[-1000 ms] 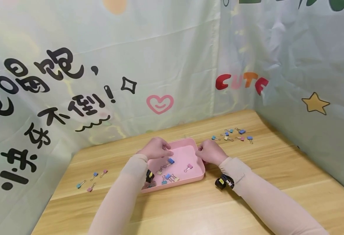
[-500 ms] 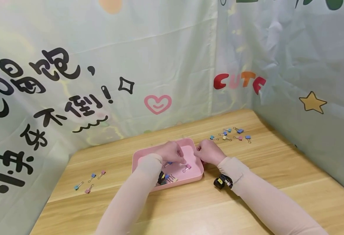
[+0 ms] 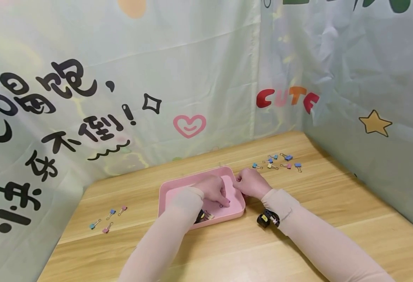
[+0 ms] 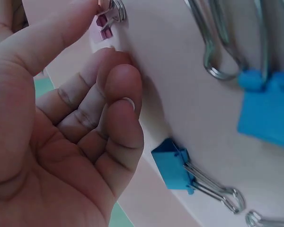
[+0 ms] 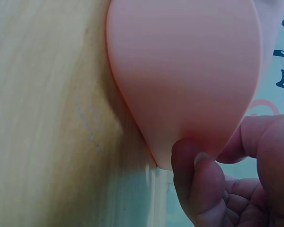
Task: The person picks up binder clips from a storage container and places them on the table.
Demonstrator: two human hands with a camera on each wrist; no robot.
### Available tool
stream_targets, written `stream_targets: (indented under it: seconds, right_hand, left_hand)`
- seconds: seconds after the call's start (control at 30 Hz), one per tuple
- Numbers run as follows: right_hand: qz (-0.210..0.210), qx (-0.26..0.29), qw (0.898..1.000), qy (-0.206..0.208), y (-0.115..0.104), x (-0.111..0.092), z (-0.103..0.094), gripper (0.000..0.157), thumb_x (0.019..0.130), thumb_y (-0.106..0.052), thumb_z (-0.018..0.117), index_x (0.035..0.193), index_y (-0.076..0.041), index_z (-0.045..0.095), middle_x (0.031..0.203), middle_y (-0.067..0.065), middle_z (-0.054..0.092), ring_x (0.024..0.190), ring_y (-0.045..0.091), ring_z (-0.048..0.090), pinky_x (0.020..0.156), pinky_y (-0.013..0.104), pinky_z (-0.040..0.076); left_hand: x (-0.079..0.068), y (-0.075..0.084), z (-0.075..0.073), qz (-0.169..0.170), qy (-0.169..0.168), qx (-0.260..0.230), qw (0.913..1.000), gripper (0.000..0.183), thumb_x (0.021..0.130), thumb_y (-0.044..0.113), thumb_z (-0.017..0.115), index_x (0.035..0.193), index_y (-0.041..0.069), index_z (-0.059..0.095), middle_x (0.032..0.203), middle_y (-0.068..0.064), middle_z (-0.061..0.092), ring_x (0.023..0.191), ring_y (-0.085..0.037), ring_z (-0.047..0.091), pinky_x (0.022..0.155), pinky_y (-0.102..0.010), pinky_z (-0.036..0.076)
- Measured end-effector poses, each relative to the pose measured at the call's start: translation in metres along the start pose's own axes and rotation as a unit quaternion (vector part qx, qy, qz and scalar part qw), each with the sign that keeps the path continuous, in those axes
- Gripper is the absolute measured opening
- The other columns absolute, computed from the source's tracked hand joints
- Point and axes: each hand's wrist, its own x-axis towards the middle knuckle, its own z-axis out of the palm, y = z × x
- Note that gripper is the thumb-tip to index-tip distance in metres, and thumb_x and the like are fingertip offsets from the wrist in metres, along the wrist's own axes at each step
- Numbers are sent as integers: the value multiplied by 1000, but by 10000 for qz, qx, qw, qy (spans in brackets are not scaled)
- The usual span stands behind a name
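A pink tray [image 3: 164,192] lies on the table with binder clips in it. My left hand [image 3: 211,188] reaches down inside, thumb and forefinger pinching a pink binder clip [image 4: 104,26] near the tray's right end; the other fingers curl toward the palm. The hand mostly hides this clip in the head view. In the left wrist view, a blue binder clip [image 4: 173,165] and a larger-looking blue one [image 4: 267,106] lie close by. At the tray's right wall my right hand [image 3: 252,183] pinches the rim, thumb outside, as the right wrist view shows.
Several binder clips lie loose on the table at the back right, among them a pink one [image 3: 286,166] and a blue one [image 3: 298,166]. At the left lie several more, including a teal one [image 3: 93,225]. Printed cloth [image 3: 220,78] hangs behind the table [image 3: 255,250].
My left hand has moved right across the tray and down to the pink binder clip, now covering it. My right hand has kept its grip on the rim.
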Motion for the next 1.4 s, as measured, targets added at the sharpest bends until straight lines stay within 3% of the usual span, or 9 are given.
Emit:
stream_targets:
  seconds: [0.4, 0.87, 1.1, 1.27, 1.4]
  right_hand:
    - [-106, -34, 9999, 74, -1, -1, 0, 31, 85, -18, 63, 55, -13, 55, 48, -3, 51, 42, 10, 52, 41, 23, 41]
    - [-54, -80, 9999, 87, -1, 0, 1, 34, 86, -18, 63, 54, -14, 54, 47, -4, 51, 43, 10, 51, 41, 23, 39]
    - [-36, -92, 9999, 40, -1, 0, 1, 33, 87, -18, 62, 55, -14, 55, 48, -2, 52, 43, 11, 51, 42, 24, 40]
    - [-47, -111, 9999, 19, -1, 0, 1, 33, 86, -19, 61, 55, -14, 54, 48, -3, 51, 43, 11, 51, 43, 24, 39]
    - [-40, -40, 10000, -8, 0, 0, 1, 33, 86, -18, 61, 55, -14, 53, 48, -2, 50, 43, 12, 51, 43, 24, 40]
  left_hand:
    - [8, 2, 6, 365, 101, -228, 9990, 21, 77, 32, 80, 64, 19, 69, 55, 12, 59, 55, -4, 51, 54, -16, 42]
    - [-1, -15, 4, 217, 337, -1189, 9921, 13, 77, 25, 79, 75, 17, 69, 62, 9, 64, 55, -5, 54, 52, -19, 44]
    - [-13, -29, -2, 110, 537, -1970, 9789, 11, 77, 17, 79, 81, 13, 69, 70, 4, 68, 63, -15, 63, 55, -24, 51]
    - [-23, -42, -11, 309, 852, -1820, 9791, 8, 80, 19, 76, 81, 15, 70, 72, 7, 68, 66, -11, 65, 63, -24, 53]
    - [-34, -54, -17, 267, 1040, -1875, 9764, 9, 81, 23, 76, 80, 16, 70, 72, 5, 69, 65, -13, 65, 64, -24, 52]
